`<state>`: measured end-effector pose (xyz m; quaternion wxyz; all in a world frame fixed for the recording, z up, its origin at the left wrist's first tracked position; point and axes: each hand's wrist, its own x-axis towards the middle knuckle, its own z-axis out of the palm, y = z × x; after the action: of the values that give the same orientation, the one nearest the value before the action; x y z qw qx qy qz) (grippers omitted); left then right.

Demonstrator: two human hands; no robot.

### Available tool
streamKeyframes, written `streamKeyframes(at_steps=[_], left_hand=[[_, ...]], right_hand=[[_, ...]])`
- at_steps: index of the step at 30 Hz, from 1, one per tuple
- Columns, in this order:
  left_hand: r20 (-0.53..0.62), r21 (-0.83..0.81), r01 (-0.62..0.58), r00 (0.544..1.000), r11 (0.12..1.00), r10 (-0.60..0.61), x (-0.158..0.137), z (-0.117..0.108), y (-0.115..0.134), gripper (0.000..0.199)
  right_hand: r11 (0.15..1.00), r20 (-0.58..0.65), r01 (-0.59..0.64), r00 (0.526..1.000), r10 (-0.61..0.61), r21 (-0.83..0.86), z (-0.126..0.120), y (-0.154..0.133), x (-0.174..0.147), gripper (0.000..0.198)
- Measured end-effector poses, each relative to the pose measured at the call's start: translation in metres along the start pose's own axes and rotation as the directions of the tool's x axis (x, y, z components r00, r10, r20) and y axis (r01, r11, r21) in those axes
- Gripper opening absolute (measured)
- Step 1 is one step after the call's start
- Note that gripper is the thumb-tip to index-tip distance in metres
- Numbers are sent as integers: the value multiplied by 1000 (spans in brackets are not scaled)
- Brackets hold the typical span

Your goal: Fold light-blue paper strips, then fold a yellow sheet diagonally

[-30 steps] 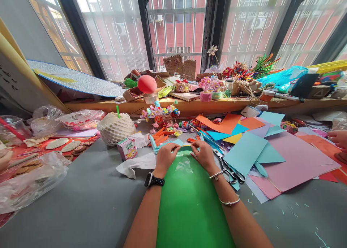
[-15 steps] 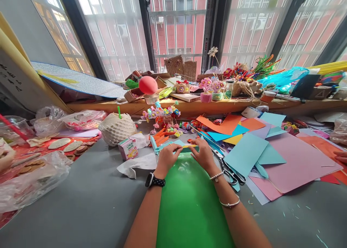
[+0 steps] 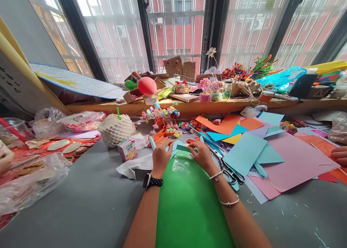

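Observation:
Between my forearms lies a large shiny green balloon (image 3: 192,204), its far end just below my hands. My right hand (image 3: 202,156) pinches a small dark green strip of paper (image 3: 184,148) over that far end. My left hand (image 3: 162,159) is off the strip, to its left, with fingers loosely bent and apart; it seems to hold nothing. Light blue paper (image 3: 176,144) lies just beyond my hands. Scissors (image 3: 230,174) rest on the table right of my right wrist.
Coloured paper sheets (image 3: 245,153) cover the right side, where another person's hand (image 3: 340,155) shows. A small drink carton (image 3: 127,149), a tissue (image 3: 135,165) and a netted coconut-like drink (image 3: 116,130) stand left. Crochet flowers (image 3: 159,112) and a red balloon (image 3: 147,86) are behind.
My left hand has come off the strip and drawn slightly left. The strip, which showed a yellow edge between both hands, now shows dark green in my right hand.

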<state>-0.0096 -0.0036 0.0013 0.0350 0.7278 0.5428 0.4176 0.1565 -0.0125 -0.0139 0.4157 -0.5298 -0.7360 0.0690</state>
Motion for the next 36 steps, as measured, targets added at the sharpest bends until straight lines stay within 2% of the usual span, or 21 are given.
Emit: streamKeyframes(at_steps=[3, 6, 10, 14, 17, 19, 21, 25, 28, 32, 36], left_hand=[[158, -48, -120, 979, 992, 126, 0, 2, 4, 21], [269, -36, -104, 957, 994, 110, -1, 4, 5, 18], [225, 24, -67, 972, 997, 60, -2, 3, 5, 18], [191, 52, -42, 981, 998, 31, -2, 2, 2, 18], [151, 33, -19, 988, 999, 14, -2, 2, -1, 18], [138, -2, -27, 990, 1000, 27, -1, 2, -1, 17], [152, -49, -68, 985, 996, 75, -1, 3, -1, 17], [181, -120, -125, 973, 985, 145, -2, 6, 2, 16], [175, -112, -102, 977, 989, 120, -1, 6, 1, 17], [127, -13, -25, 992, 1000, 27, -1, 3, -1, 18], [84, 75, 11, 996, 997, -17, -2, 2, 1, 18]], right_hand=[[997, 19, 61, 998, -62, 37, 0, -3, 1, 9], [997, 27, 69, 997, -70, 25, 0, -4, 1, 9], [997, -32, -66, 997, 65, -51, -1, 1, 0, 12], [975, -106, -187, 979, 174, -120, -2, 7, -2, 16], [960, -173, -256, 956, 235, -112, -4, 10, -2, 17], [966, -222, -253, 946, 237, -48, -5, 11, -1, 17], [983, -234, -182, 955, 185, 35, -6, 10, 0, 16], [995, -107, -55, 992, 64, 82, -4, 4, 2, 15], [995, -50, -80, 995, 82, 54, -3, 3, 2, 10], [984, -80, -168, 982, 172, 57, -1, 5, 0, 13], [974, -79, -215, 972, 221, 74, 0, 7, -2, 13]])
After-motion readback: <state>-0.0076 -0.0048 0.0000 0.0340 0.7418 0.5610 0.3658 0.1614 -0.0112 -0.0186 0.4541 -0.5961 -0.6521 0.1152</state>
